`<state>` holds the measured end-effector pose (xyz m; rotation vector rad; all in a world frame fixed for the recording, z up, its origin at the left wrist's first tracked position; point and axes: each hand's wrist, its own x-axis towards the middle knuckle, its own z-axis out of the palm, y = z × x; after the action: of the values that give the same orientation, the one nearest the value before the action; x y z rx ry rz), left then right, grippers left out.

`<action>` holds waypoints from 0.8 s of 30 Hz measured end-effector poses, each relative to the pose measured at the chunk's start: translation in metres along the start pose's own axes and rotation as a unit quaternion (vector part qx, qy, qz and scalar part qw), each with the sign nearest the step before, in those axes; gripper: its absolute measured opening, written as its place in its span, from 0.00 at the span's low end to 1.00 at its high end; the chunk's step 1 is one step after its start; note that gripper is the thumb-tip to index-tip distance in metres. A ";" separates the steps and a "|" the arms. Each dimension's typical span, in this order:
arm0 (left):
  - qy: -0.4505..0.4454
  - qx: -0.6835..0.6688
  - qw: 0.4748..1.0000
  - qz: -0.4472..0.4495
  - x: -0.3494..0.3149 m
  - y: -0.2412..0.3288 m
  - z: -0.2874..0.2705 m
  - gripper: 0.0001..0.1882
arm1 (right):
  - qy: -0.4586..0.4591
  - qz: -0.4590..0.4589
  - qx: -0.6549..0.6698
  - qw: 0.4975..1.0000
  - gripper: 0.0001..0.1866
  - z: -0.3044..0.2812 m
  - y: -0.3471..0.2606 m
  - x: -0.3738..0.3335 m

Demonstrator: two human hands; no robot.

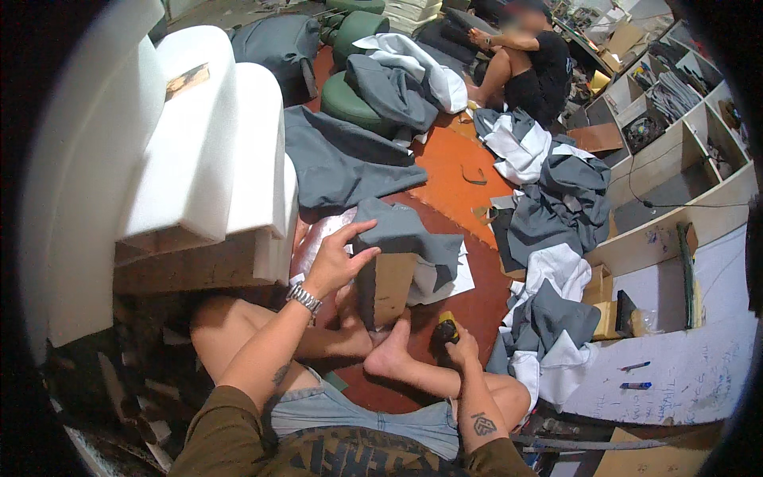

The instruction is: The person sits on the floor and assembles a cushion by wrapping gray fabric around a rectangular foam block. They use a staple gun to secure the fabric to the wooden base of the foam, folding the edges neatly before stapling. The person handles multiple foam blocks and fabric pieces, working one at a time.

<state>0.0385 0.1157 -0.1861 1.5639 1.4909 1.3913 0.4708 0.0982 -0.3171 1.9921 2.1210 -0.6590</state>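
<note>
Between my bare feet stands a brown board-like piece (392, 288) with grey fabric (417, 238) draped over its top. My left hand (340, 259), a metal watch on its wrist, is at the fabric's left edge. Its thumb and fingers are stretched apart; whether the fingertips touch the cloth is hard to tell. Low on the right, next to my foot, my right hand (462, 350) is closed around a yellow-and-black hand tool (447, 327). The tool's exact kind cannot be made out. White backing (455, 280) shows under the fabric's right side.
White foam-like padded forms (191, 135) stand at the left. Grey fabric pieces (342, 155) lie ahead, with more heaped (560, 199) on the right. Green cushions (354, 103) sit farther back. A co-worker (532, 63) sits at the back right, near wooden shelving (675, 151). Pens (636, 385) lie right.
</note>
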 end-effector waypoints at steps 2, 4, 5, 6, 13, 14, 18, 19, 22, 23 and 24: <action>-0.005 -0.022 1.000 -0.011 0.000 -0.001 0.000 0.30 | 0.035 -0.033 0.051 0.998 0.42 -0.024 -0.014 -0.004; -0.004 -0.023 1.000 -0.008 0.001 -0.001 0.000 0.30 | 0.104 -0.111 0.131 0.980 0.40 -0.049 -0.039 -0.009; -0.003 -0.015 1.000 -0.003 0.001 -0.001 0.000 0.30 | 0.131 -0.162 0.158 0.965 0.39 -0.062 -0.052 -0.012; -0.003 -0.008 1.000 0.003 0.001 -0.001 0.000 0.30 | 0.167 -0.233 0.195 0.938 0.38 -0.075 -0.066 -0.015; 0.010 -0.048 0.999 -0.004 0.001 -0.003 0.003 0.27 | 0.208 -0.330 0.169 0.905 0.31 -0.119 -0.144 -0.023; 0.014 -0.051 0.999 0.004 0.002 -0.004 0.004 0.27 | 0.212 -0.332 0.172 0.903 0.31 -0.119 -0.151 -0.020; -0.013 -0.043 0.998 -0.044 0.001 -0.005 0.001 0.25 | 0.201 -0.312 0.188 0.909 0.28 -0.116 -0.167 -0.016; -0.009 -0.053 0.998 -0.038 0.001 -0.004 0.000 0.25 | 0.195 -0.304 0.205 0.910 0.27 -0.115 -0.170 -0.016; -0.010 -0.057 0.997 -0.044 0.001 -0.003 -0.002 0.25 | 0.202 -0.299 0.228 0.904 0.26 -0.113 -0.178 -0.021; -0.006 -0.051 0.998 -0.038 0.001 -0.003 -0.002 0.25 | 0.206 -0.300 0.236 0.901 0.26 -0.113 -0.181 -0.023; -0.005 -0.043 0.999 -0.023 0.001 -0.002 -0.001 0.25 | 0.199 -0.302 0.248 0.899 0.26 -0.112 -0.183 -0.026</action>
<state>0.0362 0.1172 -0.1875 1.4725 1.4324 1.4025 0.3143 0.1181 -0.1687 1.7622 3.1462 -1.0427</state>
